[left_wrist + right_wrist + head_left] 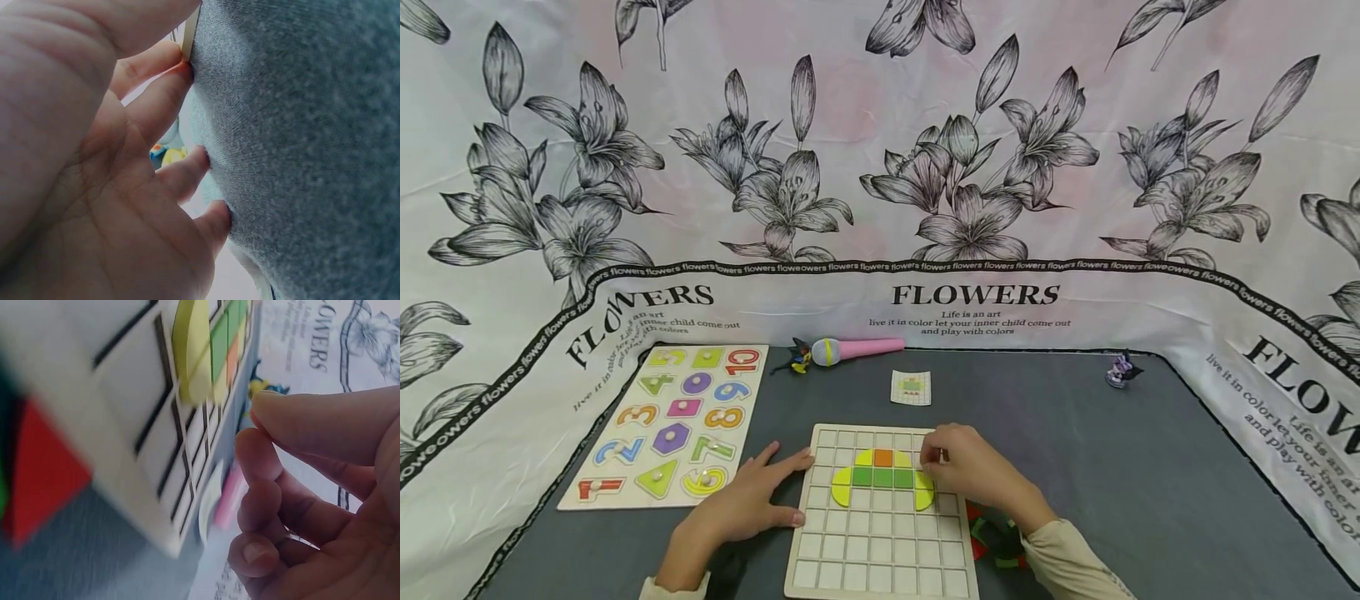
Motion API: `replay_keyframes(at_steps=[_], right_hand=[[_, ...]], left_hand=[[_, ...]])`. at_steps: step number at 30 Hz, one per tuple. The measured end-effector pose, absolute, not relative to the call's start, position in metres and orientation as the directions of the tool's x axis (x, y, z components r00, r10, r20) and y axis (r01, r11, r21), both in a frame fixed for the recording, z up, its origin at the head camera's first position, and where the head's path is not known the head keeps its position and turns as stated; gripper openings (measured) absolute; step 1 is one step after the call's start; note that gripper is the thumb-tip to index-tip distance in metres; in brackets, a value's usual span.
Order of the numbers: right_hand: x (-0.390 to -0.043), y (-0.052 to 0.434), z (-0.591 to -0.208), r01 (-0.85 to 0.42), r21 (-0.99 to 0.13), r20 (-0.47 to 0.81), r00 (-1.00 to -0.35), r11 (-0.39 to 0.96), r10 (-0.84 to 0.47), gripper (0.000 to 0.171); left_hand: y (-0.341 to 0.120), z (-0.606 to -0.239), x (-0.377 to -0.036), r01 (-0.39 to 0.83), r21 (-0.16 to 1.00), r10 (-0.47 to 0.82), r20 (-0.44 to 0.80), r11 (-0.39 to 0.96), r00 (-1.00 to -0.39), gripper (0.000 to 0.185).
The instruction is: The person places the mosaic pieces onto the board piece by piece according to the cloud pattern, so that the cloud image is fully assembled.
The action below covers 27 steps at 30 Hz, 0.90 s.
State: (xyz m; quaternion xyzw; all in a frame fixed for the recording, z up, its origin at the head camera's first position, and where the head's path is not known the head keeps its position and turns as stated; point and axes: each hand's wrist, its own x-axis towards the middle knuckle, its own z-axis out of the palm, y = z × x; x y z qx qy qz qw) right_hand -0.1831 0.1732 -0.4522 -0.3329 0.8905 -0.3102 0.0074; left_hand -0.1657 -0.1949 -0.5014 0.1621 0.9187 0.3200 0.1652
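Fingers of the left hand lay straight and spread on the grey felt mat, tips touching the left edge of the pale wooden grid board. Right hand rested curled over the board's upper right; any grasp could not be determined. Yellow, green and orange tiles sat between both hands.

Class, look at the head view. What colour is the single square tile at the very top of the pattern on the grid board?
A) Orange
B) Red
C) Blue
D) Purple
A: the orange tile sits in the top row of the pattern on the grid board, between yellow pieces and above the row of green tiles.
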Motion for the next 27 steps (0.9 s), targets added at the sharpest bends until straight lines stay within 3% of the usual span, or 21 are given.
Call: replay_keyframes(at_steps=[13, 20, 25, 27], right_hand=[[-0.156, 0.232, -0.439, -0.484, -0.638, 0.085, -0.817, 0.598, -0.570, 0.007], [-0.156, 0.280, -0.469, -0.532, -0.628, 0.042, -0.752, 0.568, -0.658, 0.014], [-0.151, 0.297, -0.476, -0.436, -0.674, -0.109, -0.740, 0.597, -0.663, 0.021], [-0.148, 0.298, -0.475, -0.446, -0.676, -0.095, -0.737, 0.587, -0.669, 0.021]], left_hand=[[-0.184, -0.472, -0.153, 0.158, 0.640, 0.383, -0.230, 0.752, -0.895, 0.085], [-0.183, -0.471, -0.152, 0.162, 0.630, 0.382, -0.231, 0.759, -0.895, 0.084], [-0.184, -0.473, -0.153, 0.159, 0.635, 0.384, -0.235, 0.756, -0.893, 0.084], [-0.185, -0.475, -0.154, 0.163, 0.641, 0.391, -0.231, 0.750, -0.891, 0.085]])
